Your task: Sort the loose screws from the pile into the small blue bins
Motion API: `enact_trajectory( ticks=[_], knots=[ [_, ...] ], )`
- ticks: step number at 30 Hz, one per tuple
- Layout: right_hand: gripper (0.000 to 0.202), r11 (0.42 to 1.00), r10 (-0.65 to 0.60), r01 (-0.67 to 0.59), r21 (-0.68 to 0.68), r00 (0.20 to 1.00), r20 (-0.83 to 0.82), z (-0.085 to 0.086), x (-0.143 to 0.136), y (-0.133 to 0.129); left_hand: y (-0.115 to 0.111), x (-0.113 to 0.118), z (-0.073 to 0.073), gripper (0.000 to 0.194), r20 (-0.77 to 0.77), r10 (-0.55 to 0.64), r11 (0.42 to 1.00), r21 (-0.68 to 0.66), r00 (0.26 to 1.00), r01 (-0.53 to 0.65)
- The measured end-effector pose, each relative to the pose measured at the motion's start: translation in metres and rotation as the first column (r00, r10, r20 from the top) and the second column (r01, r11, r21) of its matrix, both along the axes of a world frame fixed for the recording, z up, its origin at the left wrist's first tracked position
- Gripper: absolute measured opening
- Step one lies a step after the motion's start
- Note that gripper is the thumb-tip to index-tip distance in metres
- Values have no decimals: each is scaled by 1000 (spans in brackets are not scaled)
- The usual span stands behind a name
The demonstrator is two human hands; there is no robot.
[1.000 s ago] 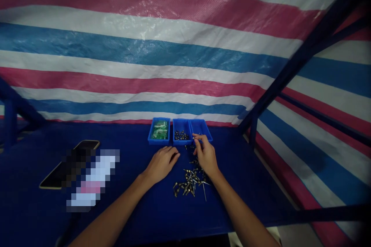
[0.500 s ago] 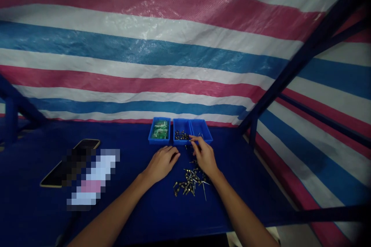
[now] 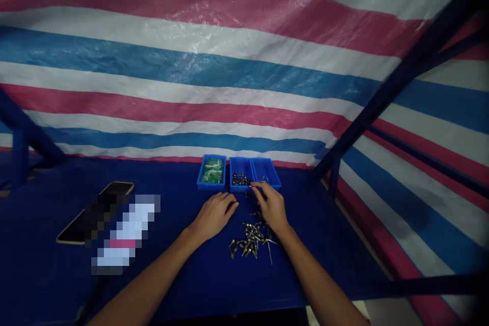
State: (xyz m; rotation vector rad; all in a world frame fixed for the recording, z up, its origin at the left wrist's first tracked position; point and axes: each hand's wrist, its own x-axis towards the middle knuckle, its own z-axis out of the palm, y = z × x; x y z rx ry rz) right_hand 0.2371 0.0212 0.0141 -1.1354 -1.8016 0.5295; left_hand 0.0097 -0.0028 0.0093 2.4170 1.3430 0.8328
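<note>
My left hand [image 3: 216, 214] rests on the blue table, its fingers curled together, and whether it holds anything is hidden. My right hand [image 3: 272, 206] is at the front edge of the middle blue bin [image 3: 241, 164], thumb and index finger nearly together; anything between them is too small to make out. Small dark and brassy metal parts [image 3: 240, 179] lie in that bin. The right blue bin [image 3: 264, 165] holds a few thin pins. A loose pile of metal parts [image 3: 252, 237] lies on the table below my right hand.
A third blue bin [image 3: 200, 177] at the left holds green and white pieces [image 3: 213, 170]. On the left of the table [image 3: 183, 285] lie a phone [image 3: 74, 224] and a pixelated bright object [image 3: 132, 229]. Blue frame bars and a striped sheet [image 3: 191, 112] surround the table.
The view has shifted slightly, so the bins and phone appear a little further right. Both hands keep nearly the same pose and place.
</note>
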Motion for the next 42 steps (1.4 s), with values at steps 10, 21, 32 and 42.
enact_trajectory(
  ticks=[10,21,32,42],
  knots=[
    [29,980,-173,165,106,982,70,-8,2,6,0,1,1,24,-18,7,1000,-10,1000,-7],
    [26,978,-177,166,127,981,79,-7,1,9,-1,1,1,26,-24,15,1000,-3,1000,-15],
    [21,969,-203,187,162,975,88,-8,1,13,0,2,-1,26,-40,24,1000,1,999,-24],
    [21,973,-175,149,177,974,143,-9,0,9,1,1,-1,25,-41,14,1000,-8,999,-15]
  ],
)
